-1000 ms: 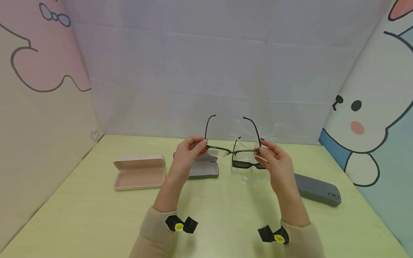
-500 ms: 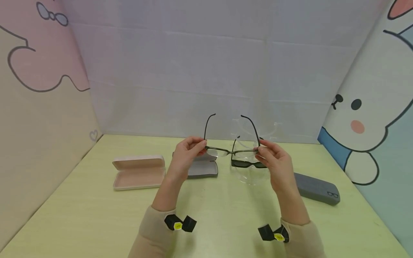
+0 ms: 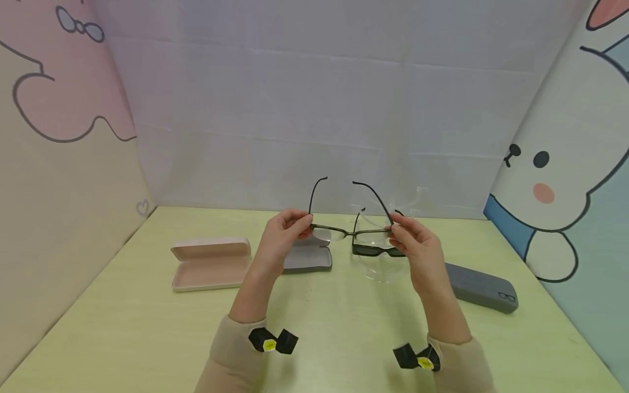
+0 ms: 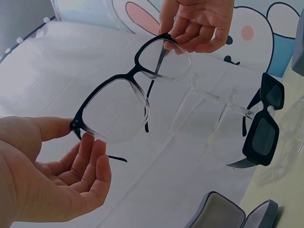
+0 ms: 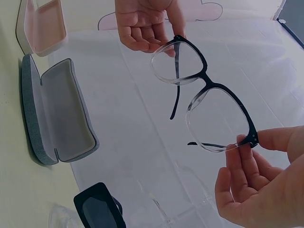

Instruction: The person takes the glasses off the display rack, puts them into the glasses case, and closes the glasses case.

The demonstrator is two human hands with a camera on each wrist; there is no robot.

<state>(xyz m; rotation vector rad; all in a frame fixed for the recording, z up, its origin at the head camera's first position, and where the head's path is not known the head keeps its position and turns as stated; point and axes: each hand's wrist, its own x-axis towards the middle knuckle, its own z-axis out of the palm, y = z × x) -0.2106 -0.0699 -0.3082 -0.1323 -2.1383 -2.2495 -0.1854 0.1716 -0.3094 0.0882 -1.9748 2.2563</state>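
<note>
A pair of eyeglasses [image 4: 130,75] with a black upper rim and clear lower rim is held up over the table between both hands. My left hand [image 3: 281,240] pinches its left hinge corner between thumb and fingers. At the opposite corner, my right hand [image 3: 417,245] pinches the frame the same way. Both temples point away from me, the right one angled inward. Behind the eyeglasses, black sunglasses [image 3: 377,251] rest on a clear plastic stand [image 4: 216,128], partly covered by my right hand in the head view.
An open pink case [image 3: 213,273] stands at the left. Beside it an open grey case [image 5: 66,114] is partly hidden by my left hand. A closed grey case [image 3: 484,288] lies at the right. White sheeting [image 3: 275,109] backs the pale table [image 3: 319,338].
The right temple of the eyeglasses has swung inward, its tip moving left. Both hands keep their pinch and have barely shifted.
</note>
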